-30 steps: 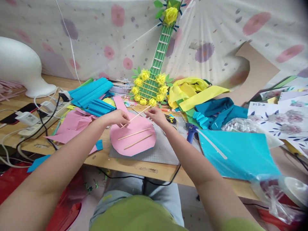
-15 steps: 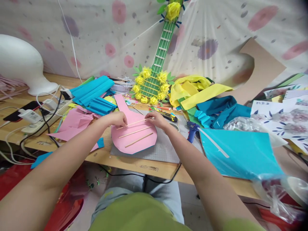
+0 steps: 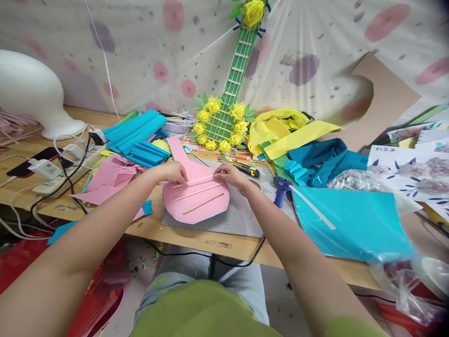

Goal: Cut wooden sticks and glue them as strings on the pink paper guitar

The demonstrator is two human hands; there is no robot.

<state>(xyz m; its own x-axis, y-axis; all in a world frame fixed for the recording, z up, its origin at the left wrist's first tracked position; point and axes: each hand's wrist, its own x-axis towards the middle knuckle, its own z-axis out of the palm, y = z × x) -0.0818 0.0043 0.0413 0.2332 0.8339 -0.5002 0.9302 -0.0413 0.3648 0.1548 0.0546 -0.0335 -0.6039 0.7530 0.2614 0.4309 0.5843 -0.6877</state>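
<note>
A cluttered wooden table (image 3: 196, 239) w/ a grey cutting mat (image 3: 242, 220) is seen, floral cloth behind. A thin stick (image 3: 196, 180) is pinched at both ends by left hand (image 3: 171, 172) & right hand (image 3: 229, 174), fingers closed narrowly on it. It is held across the pink guitar cutout (image 3: 196, 213), just above two other sticks (image 3: 198, 192). If pressed unevenly, it could probably be skewed or snapped.

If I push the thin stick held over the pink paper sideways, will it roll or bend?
Likely light and fairly stiff: the stick runs straight between the left hand and right hand, held only at its ends. Being so thin, it may snap under hard pressure. It could slide on the smooth pink paper.
</note>
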